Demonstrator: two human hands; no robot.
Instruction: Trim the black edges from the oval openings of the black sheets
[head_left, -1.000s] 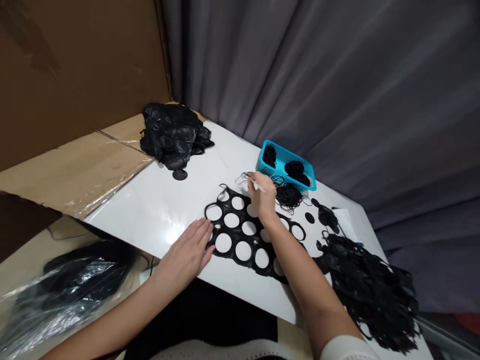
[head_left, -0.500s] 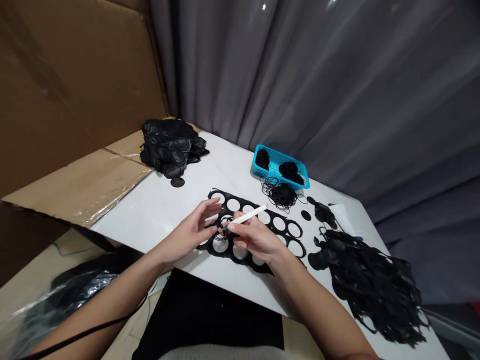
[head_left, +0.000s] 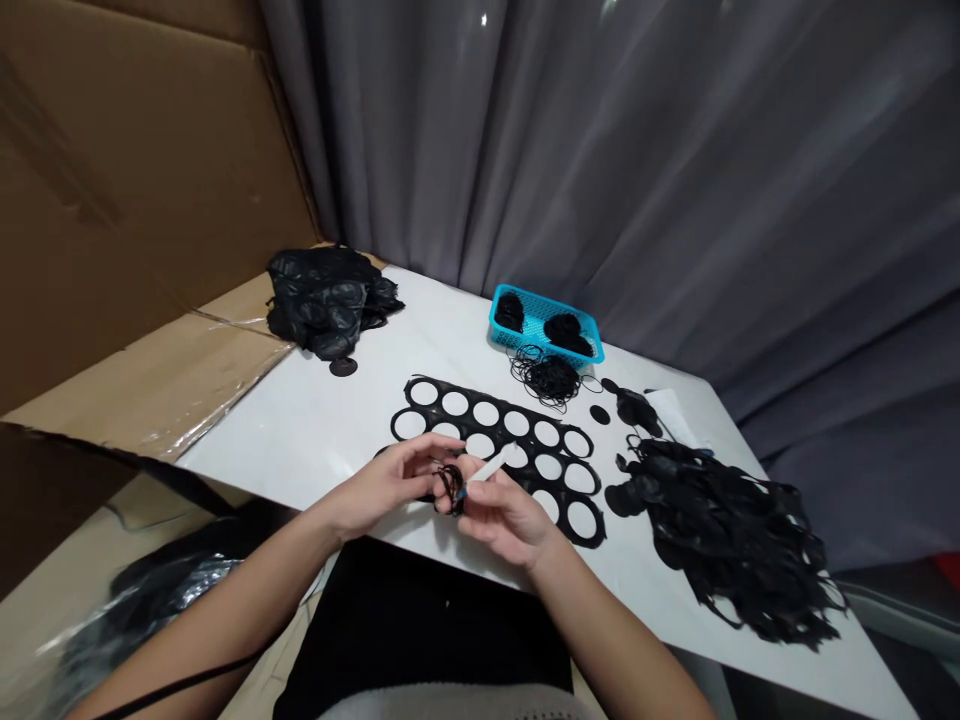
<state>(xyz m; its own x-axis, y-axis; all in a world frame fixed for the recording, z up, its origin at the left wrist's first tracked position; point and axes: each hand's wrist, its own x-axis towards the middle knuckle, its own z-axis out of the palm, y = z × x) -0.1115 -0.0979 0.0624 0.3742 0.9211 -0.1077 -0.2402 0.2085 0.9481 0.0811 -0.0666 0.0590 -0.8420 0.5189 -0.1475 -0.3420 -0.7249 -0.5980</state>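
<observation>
My left hand [head_left: 390, 480] and my right hand [head_left: 504, 518] meet low over the near edge of a black sheet punched with round holes [head_left: 470, 408]. Between them is a small tangle of thin black elastic loops [head_left: 450, 488], pinched by my left fingers. My right hand grips a slim white pen-like tool [head_left: 491, 466], its tip at the tangle. A larger pile of the same loops [head_left: 547, 380] lies beyond the sheet. The sheet's near part is hidden under my hands.
A blue mesh basket [head_left: 536, 325] holds dark bundles. Black punched scraps heap up at right [head_left: 727, 530] and back left [head_left: 322, 300]. Loose black discs [head_left: 599, 414] and a white paper [head_left: 671, 415] lie on the white table [head_left: 300, 425]. Cardboard and a grey curtain [head_left: 675, 150] flank it.
My hands have moved nearer me, from over the sheet to its near edge. The tangle now sits between my fingers, and the view has shifted slightly.
</observation>
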